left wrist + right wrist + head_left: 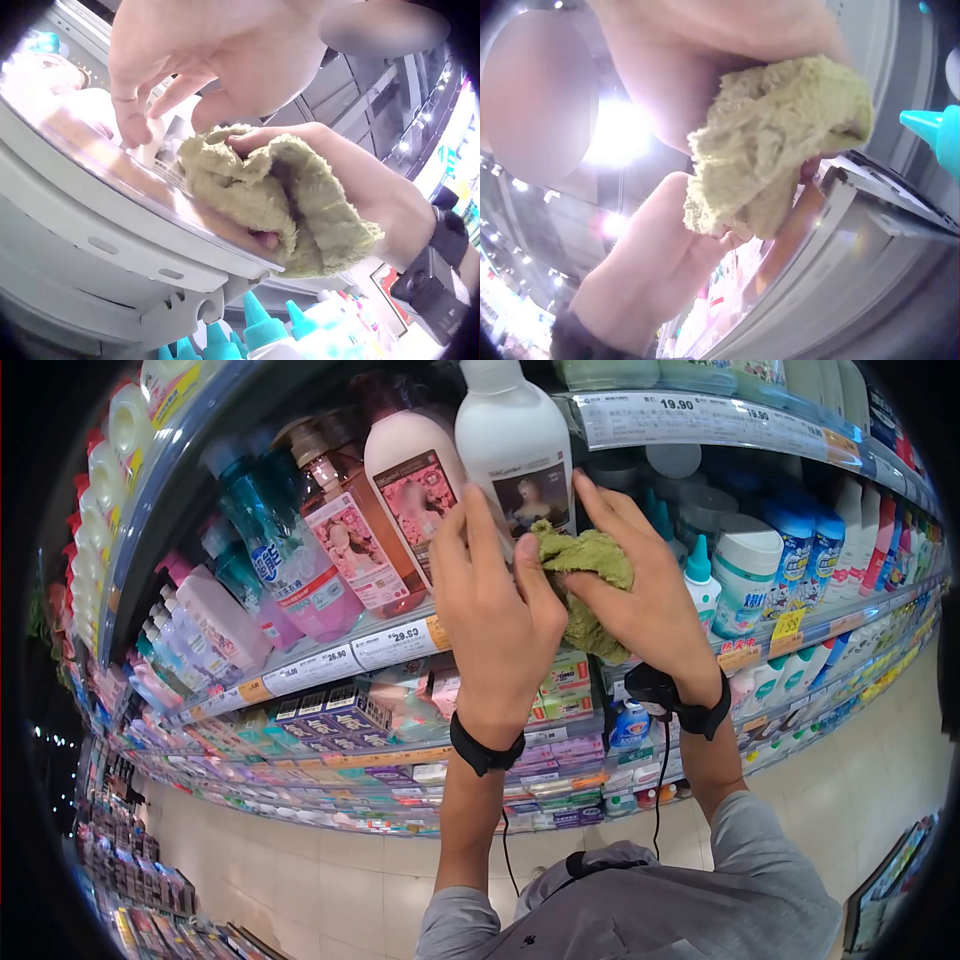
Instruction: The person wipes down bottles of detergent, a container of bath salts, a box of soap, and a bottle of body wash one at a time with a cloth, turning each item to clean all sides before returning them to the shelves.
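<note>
At twelve o'clock the right hand point(727, 34) grips a crumpled green cloth point(769, 146) at the centre. The left hand point(664, 251), a dark band point(581, 339) on its wrist, extends from seven o'clock; whether it touches the cloth is hard to tell. A grey shelf edge point(832, 259) lies at four, a teal nozzle point(928, 129) at three

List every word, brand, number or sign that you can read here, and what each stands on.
"19.90": upper shelf strip
"26.90": middle shelf strip
"29.90": same middle strip, further right
"爆炸": white tub
Too small or blurred: small print on the white bottle, pink bottle and remaining price tags.
</note>
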{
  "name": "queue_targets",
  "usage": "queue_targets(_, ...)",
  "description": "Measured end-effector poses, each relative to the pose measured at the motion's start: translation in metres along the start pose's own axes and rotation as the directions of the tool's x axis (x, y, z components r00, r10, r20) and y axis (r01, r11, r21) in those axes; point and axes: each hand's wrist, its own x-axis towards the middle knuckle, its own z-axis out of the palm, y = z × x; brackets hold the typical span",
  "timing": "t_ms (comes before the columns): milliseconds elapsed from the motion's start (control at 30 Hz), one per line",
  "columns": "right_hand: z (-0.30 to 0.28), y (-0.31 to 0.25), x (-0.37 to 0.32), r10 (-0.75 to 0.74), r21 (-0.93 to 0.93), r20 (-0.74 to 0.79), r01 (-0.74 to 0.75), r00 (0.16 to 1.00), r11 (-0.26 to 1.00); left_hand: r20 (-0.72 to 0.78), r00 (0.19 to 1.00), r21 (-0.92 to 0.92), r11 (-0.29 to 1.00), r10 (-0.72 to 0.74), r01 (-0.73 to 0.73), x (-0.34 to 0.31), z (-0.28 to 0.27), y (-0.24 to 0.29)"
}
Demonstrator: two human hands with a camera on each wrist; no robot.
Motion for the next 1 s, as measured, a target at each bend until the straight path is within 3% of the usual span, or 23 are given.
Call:
queue_targets(100,-0.002,0.000,0.004,0.041,-0.006,0.007,-0.041,0.999,0.999,-0.009,0.991,0.009,0.991,0.132,-0.132,-0.002,0.002,0.001)
queue_targets(233,-0.004,-0.001,0.007,0.038,-0.029,0.032,-0.037,0.999,0.999,-0.004,0.993,0.119,0.986,0.115,-0.114,-0.006,0.005,0.004)
queue_targets(433,-0.003,0.003,0.006,0.086,-0.023,0.011,-0.086,0.996,0.996,0.008,0.997,-0.048,0.996,0.077,-0.077,-0.006,0.005,0.012)
queue_targets(633,-0.003,0.005,0.009,0.115,-0.005,0.038,-0.115,0.993,0.993,0.072,0.990,0.021,0.992,0.120,-0.122,-0.010,0.009,0.004)
queue_targets(800,-0.002,0.013,0.009,0.111,0.020,0.033,-0.112,0.993,0.993,0.100,0.992,0.001,0.997,0.072,-0.072,-0.012,0.012,0.002)
queue_targets(1000,-0.003,0.021,0.009,0.080,0.028,0.028,-0.081,0.996,0.996,0.058,0.994,0.008,0.996,0.092,-0.093,-0.014,0.017,0.001)
